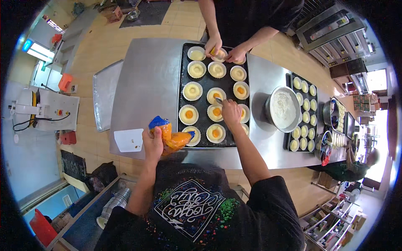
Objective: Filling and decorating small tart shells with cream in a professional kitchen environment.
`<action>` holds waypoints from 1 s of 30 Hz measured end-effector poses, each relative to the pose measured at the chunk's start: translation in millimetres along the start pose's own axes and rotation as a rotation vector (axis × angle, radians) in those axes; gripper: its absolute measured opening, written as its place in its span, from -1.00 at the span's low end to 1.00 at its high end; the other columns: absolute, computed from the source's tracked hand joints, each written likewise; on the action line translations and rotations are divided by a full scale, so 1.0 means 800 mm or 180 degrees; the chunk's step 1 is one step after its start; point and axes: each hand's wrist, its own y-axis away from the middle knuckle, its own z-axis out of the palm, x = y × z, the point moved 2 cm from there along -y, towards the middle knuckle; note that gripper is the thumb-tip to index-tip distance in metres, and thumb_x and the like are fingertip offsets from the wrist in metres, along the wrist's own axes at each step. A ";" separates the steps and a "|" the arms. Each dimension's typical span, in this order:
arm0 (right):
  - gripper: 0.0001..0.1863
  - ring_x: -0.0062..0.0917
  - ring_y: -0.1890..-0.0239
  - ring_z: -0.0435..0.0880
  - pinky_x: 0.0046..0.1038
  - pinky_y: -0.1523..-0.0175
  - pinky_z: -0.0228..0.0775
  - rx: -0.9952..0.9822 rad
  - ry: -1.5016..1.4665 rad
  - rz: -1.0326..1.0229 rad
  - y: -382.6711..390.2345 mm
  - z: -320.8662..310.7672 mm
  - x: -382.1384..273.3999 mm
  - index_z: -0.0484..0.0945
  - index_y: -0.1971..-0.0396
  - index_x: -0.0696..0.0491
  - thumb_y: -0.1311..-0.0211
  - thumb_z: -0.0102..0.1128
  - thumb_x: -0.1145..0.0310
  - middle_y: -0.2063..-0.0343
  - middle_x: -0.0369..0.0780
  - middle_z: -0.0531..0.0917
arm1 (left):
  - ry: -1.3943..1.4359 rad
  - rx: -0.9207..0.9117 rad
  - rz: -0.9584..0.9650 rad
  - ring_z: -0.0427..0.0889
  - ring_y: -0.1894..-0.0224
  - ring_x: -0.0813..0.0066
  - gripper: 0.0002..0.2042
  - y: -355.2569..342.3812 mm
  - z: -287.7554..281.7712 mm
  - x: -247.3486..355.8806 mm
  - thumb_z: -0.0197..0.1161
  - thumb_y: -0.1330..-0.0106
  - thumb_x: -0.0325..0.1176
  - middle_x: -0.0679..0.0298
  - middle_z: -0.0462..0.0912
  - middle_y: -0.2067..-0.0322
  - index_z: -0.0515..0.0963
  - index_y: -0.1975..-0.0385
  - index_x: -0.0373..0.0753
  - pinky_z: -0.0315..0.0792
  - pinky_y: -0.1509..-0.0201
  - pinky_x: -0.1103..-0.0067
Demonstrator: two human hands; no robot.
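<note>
My left hand (153,144) is closed around a soft plastic piping bag (175,140) with orange filling and blue ends, held over the near left corner of a black baking tray (204,104). In my right hand (231,113) is a small metal utensil, seemingly a spoon (218,100), its tip at a dough cup (215,93) with orange filling. The tray carries several pale dough rounds in white paper cups. Nearer ones, such as this filled cup (215,132), have orange centres; farther ones show plain hollows. My right forearm partly hides the tray's right side.
Across the steel table (150,79), a co-worker's hands (213,44) work over the far cups with something yellow. Right of the tray stand a metal bowl of white powder (284,109) and another dough tray (289,146). A white flat board (129,140) lies left.
</note>
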 end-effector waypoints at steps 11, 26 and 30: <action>-0.84 -0.18 0.37 0.70 -0.21 0.29 0.52 0.0063 -0.0928 0.0320 -0.031 -0.053 0.002 0.68 0.27 0.07 -0.28 0.13 0.38 0.35 -0.16 0.73 | 0.0089 -0.0140 0.0219 0.49 0.41 0.61 -0.44 -0.025 0.022 -0.003 0.19 -0.47 0.23 0.35 0.65 0.39 0.59 0.29 -0.27 0.40 0.27 0.63; -0.87 -0.71 0.49 0.50 -0.71 0.34 0.33 -0.0589 -0.4282 0.0514 0.071 -0.260 -0.164 0.65 0.16 0.21 -0.37 0.17 0.58 0.46 -0.28 0.69 | 0.0456 -0.0558 0.0116 0.50 0.45 0.60 -0.46 -0.029 0.017 0.025 0.17 -0.50 0.19 0.33 0.66 0.43 0.59 0.32 -0.29 0.42 0.31 0.65; -0.89 -0.69 0.48 0.55 -0.66 0.35 0.35 -0.0699 -0.4092 0.0542 0.081 -0.268 -0.175 0.67 0.22 0.21 -0.31 0.20 0.58 0.48 -0.28 0.69 | 0.0370 -0.0554 0.0184 0.52 0.45 0.60 -0.50 -0.024 0.017 0.045 0.16 -0.54 0.11 0.31 0.67 0.44 0.60 0.32 -0.31 0.43 0.32 0.64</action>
